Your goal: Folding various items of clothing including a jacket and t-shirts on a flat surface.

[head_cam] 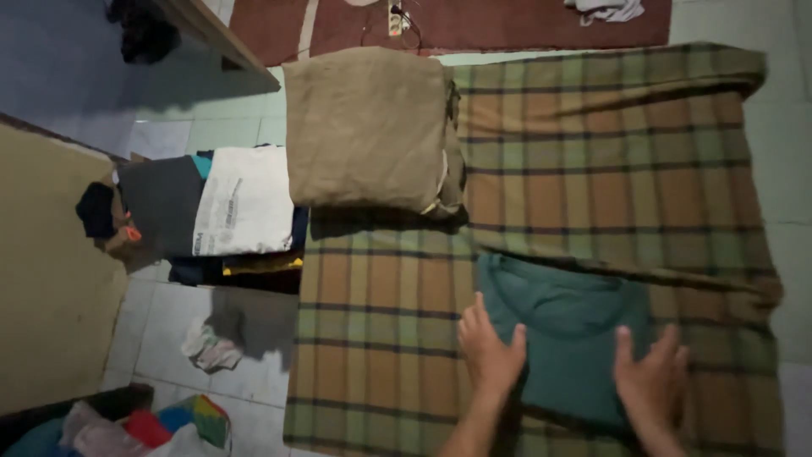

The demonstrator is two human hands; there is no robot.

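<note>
While both hands (571,368) seemingly press it, green shirt (567,326) lies beneath.

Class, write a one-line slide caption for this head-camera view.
Both hands, left hand and right hand, lie flat on a green shirt spread over a plaid blanket on the floor.

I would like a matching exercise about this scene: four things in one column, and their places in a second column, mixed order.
Things:
1. green shirt
2. tan folded cloth
3. pile of folded clothes
4. crumpled rag

Places:
A. on the bare floor tiles, left of the plaid blanket
B. under both hands (left hand, right hand)
C. on the blanket's top left corner
D. left of the tan cloth, off the blanket

Pairs: 1-B, 2-C, 3-D, 4-A
</note>
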